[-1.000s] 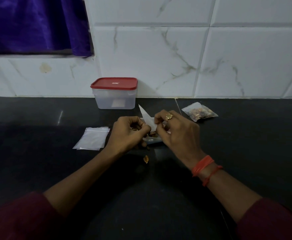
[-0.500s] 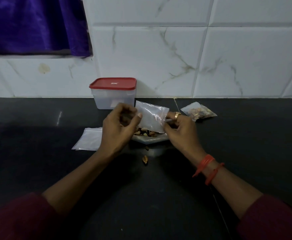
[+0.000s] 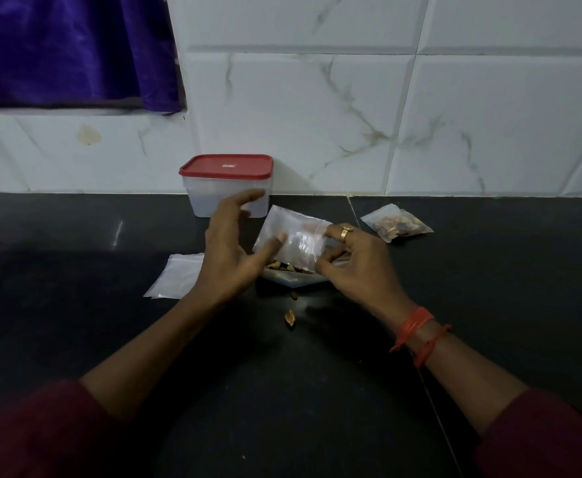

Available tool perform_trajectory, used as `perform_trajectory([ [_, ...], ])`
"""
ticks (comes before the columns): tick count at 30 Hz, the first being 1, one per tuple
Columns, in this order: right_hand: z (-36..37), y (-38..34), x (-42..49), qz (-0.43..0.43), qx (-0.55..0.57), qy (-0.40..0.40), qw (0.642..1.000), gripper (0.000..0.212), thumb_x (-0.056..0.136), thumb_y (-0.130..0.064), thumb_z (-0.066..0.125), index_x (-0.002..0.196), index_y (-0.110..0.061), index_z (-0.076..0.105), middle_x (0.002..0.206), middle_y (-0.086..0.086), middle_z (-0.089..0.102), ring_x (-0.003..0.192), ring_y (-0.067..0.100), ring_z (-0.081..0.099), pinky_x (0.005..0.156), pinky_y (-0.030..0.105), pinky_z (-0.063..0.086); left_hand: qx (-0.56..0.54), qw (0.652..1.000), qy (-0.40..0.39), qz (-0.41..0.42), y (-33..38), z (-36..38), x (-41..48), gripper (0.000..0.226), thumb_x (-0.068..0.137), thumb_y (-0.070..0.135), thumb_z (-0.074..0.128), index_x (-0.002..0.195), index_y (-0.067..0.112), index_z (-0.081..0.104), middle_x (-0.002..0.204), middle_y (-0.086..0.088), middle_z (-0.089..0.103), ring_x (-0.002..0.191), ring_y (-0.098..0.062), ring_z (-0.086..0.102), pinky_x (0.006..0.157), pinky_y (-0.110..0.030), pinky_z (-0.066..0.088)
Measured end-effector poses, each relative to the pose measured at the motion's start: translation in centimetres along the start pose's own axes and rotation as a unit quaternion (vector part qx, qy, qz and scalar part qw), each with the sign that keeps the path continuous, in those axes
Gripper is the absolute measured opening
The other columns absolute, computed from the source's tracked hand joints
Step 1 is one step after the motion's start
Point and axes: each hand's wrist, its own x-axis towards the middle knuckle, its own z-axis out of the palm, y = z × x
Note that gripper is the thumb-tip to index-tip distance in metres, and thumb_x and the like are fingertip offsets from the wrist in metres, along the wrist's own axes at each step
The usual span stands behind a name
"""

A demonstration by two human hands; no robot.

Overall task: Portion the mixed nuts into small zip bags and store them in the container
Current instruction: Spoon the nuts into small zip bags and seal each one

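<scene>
A nut (image 3: 290, 319) lies loose on the counter (image 3: 75, 339) nearest us, so spills are the worry. Mid-counter, our right hand (image 3: 358, 267) pinches the bag (image 3: 293, 241) over the nuts (image 3: 284, 267). Our left hand (image 3: 229, 250) is loose, thumb just touching it. Held one-handed, the mouth may flop and more scatter. The container (image 3: 213, 198) at the back edge has its lid on.

One container (image 3: 227, 188), one filled bag (image 3: 396, 226), one held bag (image 3: 293, 243), one bag stack (image 3: 175, 277).

Container (image 3: 226, 198) blocks rear; bag stack (image 3: 175, 277) left, filled bag (image 3: 398, 225) right; front counter (image 3: 75, 339) open
</scene>
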Motion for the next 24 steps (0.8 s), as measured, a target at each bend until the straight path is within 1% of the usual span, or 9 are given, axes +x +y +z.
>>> perform_trajectory([
  [2, -0.1, -0.2, 0.0, -0.041, -0.052, -0.012, 0.998, 0.024, 0.072, -0.032, 0.077, 0.093, -0.021, 0.07, 0.095, -0.014, 0.06, 0.083, 0.01, 0.066, 0.077, 0.037, 0.056, 0.116, 0.985, -0.058, 0.114, 0.1, -0.3, 0.2, 0.089, 0.072, 0.062, 0.075, 0.146, 0.022, 0.045, 0.15, 0.007, 0.043, 0.136, -0.014, 0.04, 0.108, -0.035, 0.032],
  [5, 0.2, -0.2, 0.0, -0.076, -0.066, -0.016, 0.995, 0.03, 0.069, -0.031, 0.071, 0.096, -0.017, 0.075, 0.102, -0.011, 0.058, 0.082, 0.008, 0.064, 0.079, 0.044, 0.054, 0.199, 0.957, -0.099, 0.188, 0.4, -0.1, 0.0, 0.099, 0.065, 0.077, 0.071, 0.146, 0.025, 0.047, 0.15, 0.009, 0.045, 0.14, -0.017, 0.037, 0.111, -0.038, 0.026],
  [9, 0.4, 0.0, -0.1, -0.097, -0.061, -0.057, 0.992, 0.029, 0.075, -0.029, 0.075, 0.1, -0.014, 0.076, 0.112, -0.003, 0.059, 0.088, 0.01, 0.064, 0.084, 0.02, 0.049, 0.226, 0.947, -0.099, 0.207, 0.1, 0.0, -0.3, 0.087, 0.068, 0.074, 0.068, 0.141, 0.029, 0.053, 0.135, 0.008, 0.057, 0.126, -0.021, 0.047, 0.103, -0.044, 0.03],
  [11, 0.4, 0.1, -0.1, -0.108, -0.044, -0.066, 0.991, 0.026, 0.08, -0.028, 0.075, 0.103, -0.016, 0.076, 0.116, -0.001, 0.058, 0.093, 0.009, 0.064, 0.084, 0.019, 0.048, 0.231, 0.946, -0.087, 0.209, 0.2, -0.1, -0.2, 0.082, 0.069, 0.074, 0.066, 0.137, 0.029, 0.056, 0.129, 0.008, 0.061, 0.12, -0.021, 0.049, 0.099, -0.042, 0.03],
  [15, -0.8, -0.1, 0.5, -0.114, 0.027, -0.008, 0.993, 0.016, 0.091, -0.012, 0.071, 0.103, -0.02, 0.078, 0.111, 0.002, 0.062, 0.102, 0.007, 0.063, 0.089, 0.015, 0.048, 0.204, 0.965, -0.053, 0.156, -0.2, -0.4, -0.1, 0.08, 0.068, 0.078, 0.063, 0.131, 0.03, 0.06, 0.125, 0.012, 0.062, 0.118, -0.017, 0.049, 0.097, -0.041, 0.032],
  [17, -1.9, 0.3, 0.8, -0.1, -0.019, 0.054, 0.993, 0.014, 0.093, -0.013, 0.065, 0.097, -0.022, 0.076, 0.102, -0.002, 0.065, 0.094, 0.007, 0.063, 0.084, 0.024, 0.052, 0.183, 0.976, -0.039, 0.112, -0.8, -0.6, 0.0, 0.081, 0.065, 0.079, 0.065, 0.131, 0.031, 0.06, 0.127, 0.011, 0.061, 0.12, -0.014, 0.048, 0.099, -0.039, 0.032],
  [20, -3.6, 1.4, 1.1, -0.005, -0.239, 0.102, 0.966, 0.017, 0.094, -0.043, 0.056, 0.095, -0.03, 0.067, 0.093, -0.009, 0.068, 0.084, 0.017, 0.066, 0.077, 0.033, 0.048, 0.159, 0.985, -0.025, 0.055, -1.9, -0.8, 0.2, 0.084, 0.063, 0.079, 0.068, 0.13, 0.029, 0.062, 0.13, 0.004, 0.054, 0.121, -0.013, 0.043, 0.1, -0.038, 0.035],
  [22, -4.3, 2.0, 1.1, 0.075, -0.332, 0.07, 0.938, 0.036, 0.091, -0.064, 0.049, 0.095, -0.031, 0.064, 0.091, -0.005, 0.069, 0.089, 0.023, 0.067, 0.077, 0.035, 0.044, 0.133, 0.991, -0.018, 0.024, -2.3, -0.8, 0.3, 0.086, 0.061, 0.079, 0.07, 0.129, 0.028, 0.062, 0.13, 0.002, 0.051, 0.121, -0.014, 0.043, 0.101, -0.037, 0.04],
  [24, -4.6, 2.1, 1.1, 0.111, -0.364, 0.031, 0.924, 0.045, 0.086, -0.075, 0.05, 0.092, -0.032, 0.063, 0.094, -0.003, 0.069, 0.093, 0.025, 0.066, 0.074, 0.035, 0.044, 0.104, 0.994, -0.017, 0.005, -2.5, -0.9, 0.4, 0.087, 0.061, 0.076, 0.074, 0.13, 0.025, 0.061, 0.13, 0.001, 0.05, 0.121, -0.013, 0.045, 0.098, -0.025, 0.044],
])
